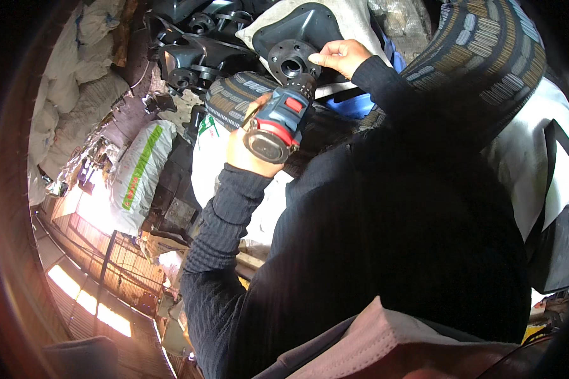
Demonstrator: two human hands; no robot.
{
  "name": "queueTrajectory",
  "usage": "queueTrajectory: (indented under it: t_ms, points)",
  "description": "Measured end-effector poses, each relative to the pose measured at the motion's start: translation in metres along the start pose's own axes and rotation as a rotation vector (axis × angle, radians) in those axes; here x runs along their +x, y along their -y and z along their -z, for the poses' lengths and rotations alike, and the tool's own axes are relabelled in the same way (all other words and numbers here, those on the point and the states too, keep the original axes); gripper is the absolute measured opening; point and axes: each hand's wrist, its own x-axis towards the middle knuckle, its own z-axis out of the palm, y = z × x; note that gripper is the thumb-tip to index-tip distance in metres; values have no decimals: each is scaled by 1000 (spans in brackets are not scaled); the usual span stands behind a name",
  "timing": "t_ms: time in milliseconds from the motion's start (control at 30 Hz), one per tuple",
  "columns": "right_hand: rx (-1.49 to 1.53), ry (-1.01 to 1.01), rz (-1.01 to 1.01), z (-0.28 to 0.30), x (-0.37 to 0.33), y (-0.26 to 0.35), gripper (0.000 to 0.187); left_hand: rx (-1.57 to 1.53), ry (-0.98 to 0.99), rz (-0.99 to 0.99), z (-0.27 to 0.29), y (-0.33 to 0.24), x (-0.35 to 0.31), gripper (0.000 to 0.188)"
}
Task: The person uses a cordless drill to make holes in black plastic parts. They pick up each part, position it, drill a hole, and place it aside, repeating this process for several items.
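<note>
My left hand (pixel 249 153) is wrapped round a cordless drill (pixel 286 112), dark blue-grey with red parts. The drill's chuck points away from me, at the lower edge of a round black flange (pixel 305 50) with a central bore and several small holes. This flange belongs to a black moulded part (pixel 314 24) with a broad, flared base. At the flange's right rim, the thumb and forefinger of my right hand (pixel 346 57) are pinched together. Whether a small piece sits between those fingertips cannot be made out.
More black moulded parts (pixel 202 58) are heaped at the far left. Patterned fabric (pixel 509 44) covers my legs on both sides of the work. A white sack with a green stripe (pixel 142 174) lies to the left, and pale sacks (pixel 76 101) are stacked beyond it.
</note>
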Motion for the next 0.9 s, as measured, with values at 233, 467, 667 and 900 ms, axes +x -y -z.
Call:
queueTrajectory:
  t_ms: [233, 467, 667, 900]
  points:
    - [35, -271, 187, 0, 1, -4, 36, 79, -193, 50, -13, 4, -20, 62]
    - [1007, 263, 60, 18, -36, 15, 39, -114, -386, -73, -13, -24, -61, 36]
    - [956, 461, 81, 1, -51, 35, 46, 33, -355, -62, -27, -13, -74, 39]
    - [836, 455, 72, -6, -53, 41, 44, -140, -313, -22, -16, -13, -75, 37]
